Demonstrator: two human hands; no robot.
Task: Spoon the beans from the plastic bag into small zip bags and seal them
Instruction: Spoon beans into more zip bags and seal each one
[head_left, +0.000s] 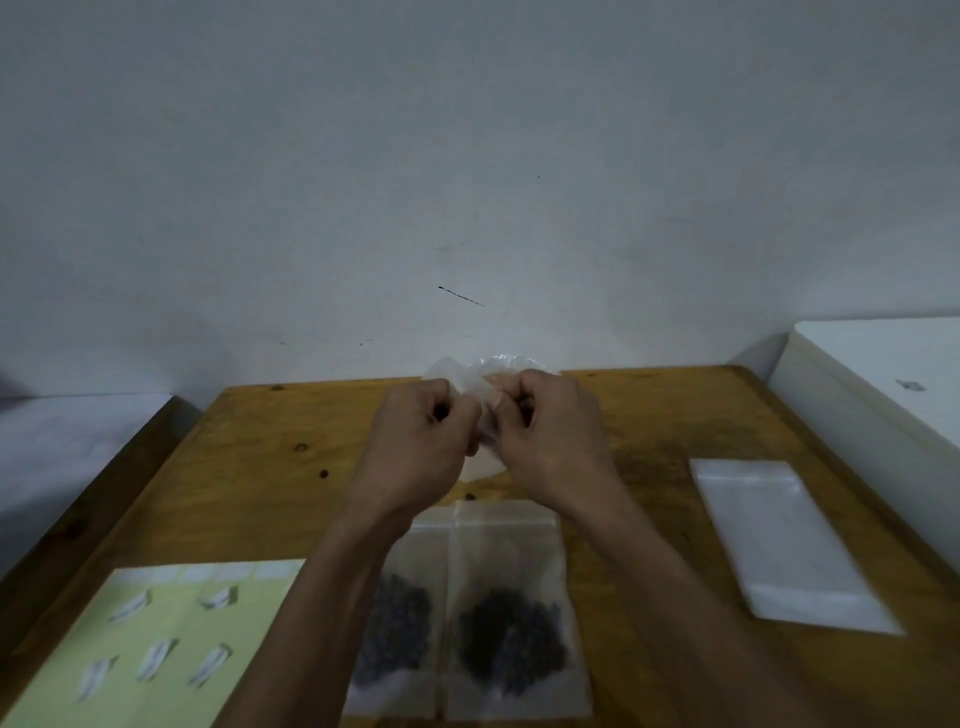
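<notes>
Both hands on the plastic bag (480, 382) — table's 12 o'clock edge.
Thin, limp, slippery film; pinch at the mouth w/ left hand (423, 441) & right hand (545, 436), fingers curled tight on it. Two filled zip bags (511, 613) lie at 6 — light, floppy.

The worktop (249, 467) I saw was varnished wood, knotted, with a dull sheen. My hands (488, 431) pinched thin, crinkled clear plastic bag (470, 376). Two filled zip bags (467, 613) looked like cloudy, smooth plastic film over matt dark beans (511, 644). The stack of empty zip bags (779, 540) was milky, slightly glossy plastic. A yellow sheet (156, 649) looked like matt paper.
</notes>
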